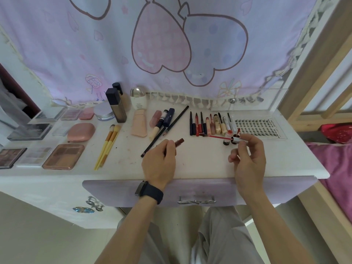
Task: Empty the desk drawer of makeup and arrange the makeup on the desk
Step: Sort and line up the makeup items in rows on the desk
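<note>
Head view: left grip (160, 164) holds a dark red tube (179, 141), right grip (249, 159) pinches a wand (219, 137) by the pencil row (198, 124).

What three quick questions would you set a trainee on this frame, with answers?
1. True or false: the left hand holds a yellow brush.
2. What does the right hand pinch? A) the cap with its wand B) a black pencil C) a pink compact
3. Fill in: the lash tray lies at the ____ end of the desk, by the person's own sides.

Key: 1 false, it grips the dark red tube; 2 A; 3 right.
</note>
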